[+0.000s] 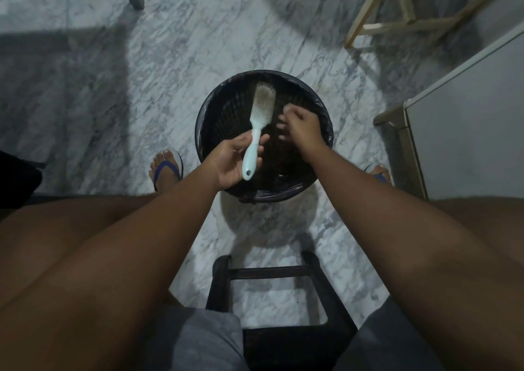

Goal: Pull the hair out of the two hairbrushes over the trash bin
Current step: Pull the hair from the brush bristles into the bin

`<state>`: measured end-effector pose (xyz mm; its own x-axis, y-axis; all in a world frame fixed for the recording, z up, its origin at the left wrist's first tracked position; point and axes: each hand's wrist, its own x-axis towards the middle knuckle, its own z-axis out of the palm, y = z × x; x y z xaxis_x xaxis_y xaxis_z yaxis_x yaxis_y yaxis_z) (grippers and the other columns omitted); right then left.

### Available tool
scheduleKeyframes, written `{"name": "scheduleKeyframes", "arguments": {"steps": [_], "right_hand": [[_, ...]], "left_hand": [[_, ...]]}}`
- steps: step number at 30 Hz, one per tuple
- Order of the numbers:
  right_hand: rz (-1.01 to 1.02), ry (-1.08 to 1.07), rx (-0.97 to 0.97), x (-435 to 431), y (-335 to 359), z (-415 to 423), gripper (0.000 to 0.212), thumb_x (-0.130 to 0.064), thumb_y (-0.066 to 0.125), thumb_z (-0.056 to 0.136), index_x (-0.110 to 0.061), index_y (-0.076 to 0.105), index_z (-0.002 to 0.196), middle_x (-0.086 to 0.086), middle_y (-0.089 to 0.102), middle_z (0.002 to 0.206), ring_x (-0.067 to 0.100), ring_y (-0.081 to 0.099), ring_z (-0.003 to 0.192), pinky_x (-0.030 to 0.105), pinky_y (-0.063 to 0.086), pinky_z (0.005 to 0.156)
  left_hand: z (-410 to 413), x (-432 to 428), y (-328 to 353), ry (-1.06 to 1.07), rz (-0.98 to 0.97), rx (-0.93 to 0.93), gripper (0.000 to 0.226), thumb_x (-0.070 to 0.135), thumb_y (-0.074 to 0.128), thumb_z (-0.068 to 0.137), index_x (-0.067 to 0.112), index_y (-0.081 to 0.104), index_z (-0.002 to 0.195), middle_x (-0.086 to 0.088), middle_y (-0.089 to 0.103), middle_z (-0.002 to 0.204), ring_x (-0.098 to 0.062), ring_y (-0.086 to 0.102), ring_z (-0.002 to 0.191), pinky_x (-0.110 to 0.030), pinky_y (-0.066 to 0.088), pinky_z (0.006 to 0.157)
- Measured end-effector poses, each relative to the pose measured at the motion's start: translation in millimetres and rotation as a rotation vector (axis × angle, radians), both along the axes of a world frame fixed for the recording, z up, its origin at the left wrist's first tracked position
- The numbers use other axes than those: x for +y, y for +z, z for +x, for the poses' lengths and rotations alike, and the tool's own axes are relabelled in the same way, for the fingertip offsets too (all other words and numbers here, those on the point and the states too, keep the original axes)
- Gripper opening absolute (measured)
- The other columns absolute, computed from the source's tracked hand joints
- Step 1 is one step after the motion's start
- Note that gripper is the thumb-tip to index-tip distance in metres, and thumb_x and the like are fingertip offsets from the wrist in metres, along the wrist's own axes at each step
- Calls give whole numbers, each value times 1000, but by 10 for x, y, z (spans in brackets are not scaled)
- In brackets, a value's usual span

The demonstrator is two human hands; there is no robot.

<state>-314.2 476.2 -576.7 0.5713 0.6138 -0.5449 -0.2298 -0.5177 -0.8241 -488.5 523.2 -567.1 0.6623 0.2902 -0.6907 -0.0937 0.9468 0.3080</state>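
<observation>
Pale-blue plastic hairbrush (259, 124) hanging over round black bag-lined trash bin (326, 121), long axis pointing away, bristle head just left of right hand (300, 132) | left hand (229, 163) gripping handle, fingers wrapped | right hand nearer bristles, fingers curling loosely, blurred, possibly pinching hair | second brush unseen.

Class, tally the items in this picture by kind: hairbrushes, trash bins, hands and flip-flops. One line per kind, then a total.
Hairbrush: 1
Trash bin: 1
Hands: 2, left hand and right hand
Flip-flops: 2, one left of the bin, one right, partly hidden
Total: 6
</observation>
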Motion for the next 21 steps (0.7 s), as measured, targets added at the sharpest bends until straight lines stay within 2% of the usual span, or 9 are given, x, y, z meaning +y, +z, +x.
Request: {"name": "scheduleKeyframes", "arguments": {"steps": [2, 5, 7, 9, 14, 18, 21], "right_hand": [[98, 22, 71, 54, 124, 15, 36, -32, 62, 95, -12, 63, 125, 8, 71, 112, 22, 71, 95, 37, 61, 80], [144, 96, 23, 60, 150, 2, 35, -24, 71, 89, -4, 68, 118, 9, 73, 106, 20, 72, 92, 34, 62, 75], [138, 109, -18, 68, 117, -14, 29, -20, 75, 86, -1, 72, 107, 10, 75, 95, 20, 73, 87, 36, 63, 75], [133, 95, -68, 102, 95, -7, 22, -20, 76, 85, 0, 75, 95, 14, 75, 86, 21, 73, 77, 36, 63, 74], [159, 24, -247, 160, 80, 33, 18, -16, 68, 91, 0, 73, 87, 9, 70, 72, 10, 64, 59, 21, 57, 58], [169, -61, -505, 117, 62, 11, 20, -23, 64, 92, -8, 72, 81, -2, 70, 71, 7, 64, 64, 21, 53, 68], [260, -135, -622, 113, 117, -37, 19, -21, 60, 94, -7, 67, 82, -4, 67, 73, 9, 62, 69, 23, 49, 68]], "left_hand": [[10, -40, -39, -14, -38, -28, 38, 11, 40, 99, 14, 52, 135, -2, 68, 113, -11, 59, 71, -23, 48, 59], [24, -49, -55, -12, -8, -45, 41, 8, 36, 99, 13, 51, 136, 0, 67, 117, -10, 56, 72, -23, 46, 59], [37, -41, -42, -10, 24, -32, 40, 7, 35, 99, 13, 53, 134, 1, 67, 117, -11, 55, 72, -24, 47, 59], [39, -31, -36, 12, 37, -19, 38, 7, 35, 98, 11, 54, 131, 0, 67, 111, -10, 52, 68, -23, 44, 56], [34, -14, -79, 81, 58, 17, 33, 3, 35, 94, 3, 57, 118, -1, 59, 90, -7, 45, 61, -19, 39, 48], [83, -35, -73, 60, 94, 28, 27, 3, 37, 92, 4, 59, 109, -1, 54, 85, -6, 45, 58, -18, 39, 46], [111, -61, -107, 102, 112, 108, 27, 1, 36, 91, 5, 58, 105, -1, 50, 84, -5, 44, 54, -17, 38, 44]]}}
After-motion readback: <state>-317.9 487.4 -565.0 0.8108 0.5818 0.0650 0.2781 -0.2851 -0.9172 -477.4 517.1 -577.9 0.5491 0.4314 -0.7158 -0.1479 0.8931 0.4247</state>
